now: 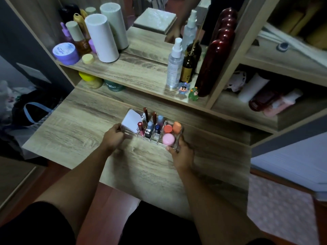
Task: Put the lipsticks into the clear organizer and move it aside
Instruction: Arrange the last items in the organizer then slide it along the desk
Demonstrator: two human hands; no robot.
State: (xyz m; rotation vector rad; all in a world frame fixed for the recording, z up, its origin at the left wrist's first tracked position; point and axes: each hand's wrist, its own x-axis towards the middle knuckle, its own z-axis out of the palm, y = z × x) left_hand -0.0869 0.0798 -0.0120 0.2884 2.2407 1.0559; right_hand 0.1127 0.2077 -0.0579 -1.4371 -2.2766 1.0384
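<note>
The clear organizer (pixel 177 146) sits on the wooden desk in the middle of the view. Several lipsticks (pixel 150 127) stand upright in its small middle slots. A white box (pixel 130 122) fills its left compartment. Round pink and orange jars (pixel 168 138) fill the right one. My left hand (pixel 115 137) grips the organizer's left end. My right hand (pixel 182 152) grips its near right corner.
The desk (pixel 74 128) runs left and toward me from the organizer. A raised shelf (pixel 134 71) behind holds white cylinders, jars, a spray bottle (pixel 174 66), a dark bottle and a tall red bottle (pixel 212 64). Two small figurines (pixel 188 91) stand at its front edge.
</note>
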